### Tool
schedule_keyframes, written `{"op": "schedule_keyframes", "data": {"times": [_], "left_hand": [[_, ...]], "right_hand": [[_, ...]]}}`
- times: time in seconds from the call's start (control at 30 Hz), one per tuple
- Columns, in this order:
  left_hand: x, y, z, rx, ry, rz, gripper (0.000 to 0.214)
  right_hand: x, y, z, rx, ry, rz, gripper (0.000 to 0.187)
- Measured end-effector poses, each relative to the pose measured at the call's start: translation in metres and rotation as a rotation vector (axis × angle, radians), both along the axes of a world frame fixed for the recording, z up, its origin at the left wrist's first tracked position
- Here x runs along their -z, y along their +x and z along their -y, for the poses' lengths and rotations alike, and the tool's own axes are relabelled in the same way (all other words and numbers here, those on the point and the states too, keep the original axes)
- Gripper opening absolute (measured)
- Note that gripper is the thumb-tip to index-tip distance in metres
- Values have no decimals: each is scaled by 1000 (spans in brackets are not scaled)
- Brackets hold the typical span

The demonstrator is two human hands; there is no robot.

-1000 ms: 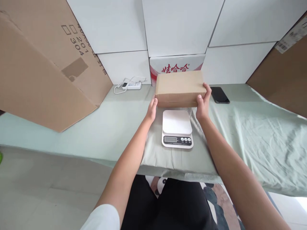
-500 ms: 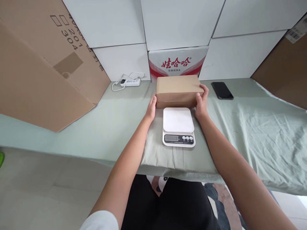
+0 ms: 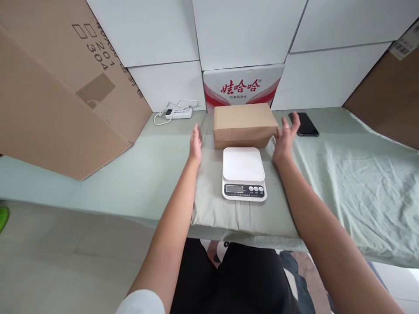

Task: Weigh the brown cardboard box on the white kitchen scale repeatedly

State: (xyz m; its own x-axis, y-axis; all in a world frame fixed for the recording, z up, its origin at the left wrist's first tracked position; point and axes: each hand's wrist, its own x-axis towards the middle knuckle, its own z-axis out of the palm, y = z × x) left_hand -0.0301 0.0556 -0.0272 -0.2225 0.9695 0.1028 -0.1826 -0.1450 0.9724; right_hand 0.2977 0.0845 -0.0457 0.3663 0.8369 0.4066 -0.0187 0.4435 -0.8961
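A small brown cardboard box sits on the cloth-covered table, just behind a white kitchen scale. The scale's platform is bare, and its display panel faces me. To the left of the box, with a gap between, my left hand is upright with its palm turned inward and holds nothing. My right hand is by the box's right end, fingers spread and raised, holding nothing; whether a fingertip still brushes the box corner I cannot tell.
Behind the box stands a white and red printed carton. A black phone lies right of my right hand. A white device with a cable is at the back left. Large cardboard sheets lean at left; another brown carton is at right.
Both hands have let go of the cardboard box and moved outward, the left hand to the left and the right hand to the right. Box and scale stay in place.
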Motion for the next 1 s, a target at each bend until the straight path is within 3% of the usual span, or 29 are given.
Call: {"op": "schedule_keyframes", "data": {"times": [0.13,0.23,0.43,0.77,0.87,1.0], "left_hand": [[-15,-15,2,-72,-44,45,81],[-19,-13,5,-68,-60,45,80],[-18,-8,6,-64,-61,56,79],[-12,-12,4,-32,-46,8,89],[-12,-7,7,38,-49,-7,91],[-11,3,10,227,-104,-58,90]], "right_hand": [[-1,16,0,79,-83,-92,112],[-1,17,4,67,-93,-82,111],[1,12,9,56,-98,-6,108],[9,22,-4,-1,-111,78,101],[12,19,-3,-56,-90,90,101],[11,11,1,-141,-26,126,97]]}}
